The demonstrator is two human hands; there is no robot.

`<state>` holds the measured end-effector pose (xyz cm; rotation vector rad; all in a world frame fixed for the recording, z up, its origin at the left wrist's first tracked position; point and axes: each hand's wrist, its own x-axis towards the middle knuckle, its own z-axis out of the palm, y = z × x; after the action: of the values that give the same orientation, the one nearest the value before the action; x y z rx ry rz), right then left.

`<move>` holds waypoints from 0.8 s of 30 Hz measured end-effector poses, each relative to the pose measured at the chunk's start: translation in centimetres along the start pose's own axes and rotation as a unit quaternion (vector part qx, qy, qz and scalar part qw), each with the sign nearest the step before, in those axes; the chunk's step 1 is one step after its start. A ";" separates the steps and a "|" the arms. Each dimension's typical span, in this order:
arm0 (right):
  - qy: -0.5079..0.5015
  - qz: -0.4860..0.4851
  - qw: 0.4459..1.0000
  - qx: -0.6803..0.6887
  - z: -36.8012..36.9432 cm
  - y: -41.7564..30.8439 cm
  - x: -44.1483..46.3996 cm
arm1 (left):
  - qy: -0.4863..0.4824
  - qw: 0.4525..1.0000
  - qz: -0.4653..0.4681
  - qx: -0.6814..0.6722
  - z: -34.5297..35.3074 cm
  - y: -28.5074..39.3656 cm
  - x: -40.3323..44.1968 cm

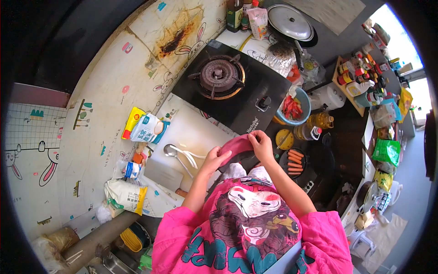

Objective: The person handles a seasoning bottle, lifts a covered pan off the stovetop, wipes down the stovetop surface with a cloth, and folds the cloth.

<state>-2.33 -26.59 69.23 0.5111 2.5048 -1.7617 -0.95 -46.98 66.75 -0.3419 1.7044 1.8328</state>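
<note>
Both of my hands hold a dark pink band of cloth stretched between them, just in front of my body. My left hand (214, 160) grips the left end of the pink cloth (236, 145). Pinched at the upper right end is my right hand (261, 145). Left of my hands, a ladle (180, 157) and white strips (188, 155) lie on a white cutting board (169, 141). To the right, several sausages (295, 162) rest in a dark pan (285, 160).
A black gas stove (255, 77) stands ahead. Right of it are a blue basin (303, 102) with red items, oil bottles (321, 120) and a yellow bowl (285, 139). Food bags (148, 129) line the left wall. A lidded pan (292, 20) sits at the back.
</note>
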 end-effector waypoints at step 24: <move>-0.147 -0.186 0.971 -0.033 -5.7 1.9 -9.9 | 0.036 0.981 -0.003 -0.191 7.5 -0.8 0.2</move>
<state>8.43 -23.20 71.64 -0.2269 2.5491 -1.6939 0.99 -39.70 67.03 -0.5754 1.3857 2.1655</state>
